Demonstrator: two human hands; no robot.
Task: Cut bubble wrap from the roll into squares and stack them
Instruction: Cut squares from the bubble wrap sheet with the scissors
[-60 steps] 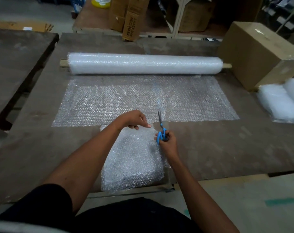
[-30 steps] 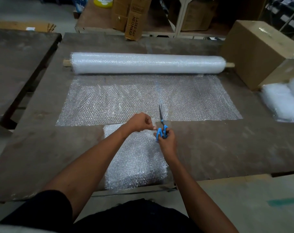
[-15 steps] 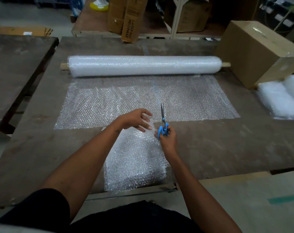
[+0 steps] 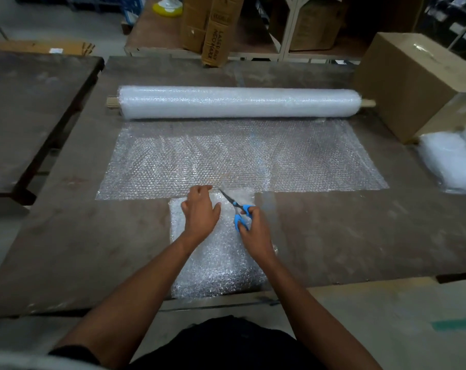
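A long roll of bubble wrap (image 4: 237, 102) lies across the far side of the wooden table (image 4: 360, 236). Its unrolled sheet (image 4: 226, 158) spreads toward me. At the near edge sits a stack of cut bubble wrap squares (image 4: 216, 265). My left hand (image 4: 201, 213) rests flat on the stack's far end, fingers spread. My right hand (image 4: 253, 231) grips blue-handled scissors (image 4: 237, 206), blades pointing up and left toward the sheet's near edge.
A large cardboard box (image 4: 418, 84) stands at the far right. Beside it lie white plastic-wrapped bundles (image 4: 453, 161). A second dark table (image 4: 31, 110) sits to the left across a gap. Cartons (image 4: 213, 25) and shelving stand behind the table.
My left hand has opened from a pinch and now lies flat on the stack. The scissors have tilted from pointing straight ahead to pointing up and left.
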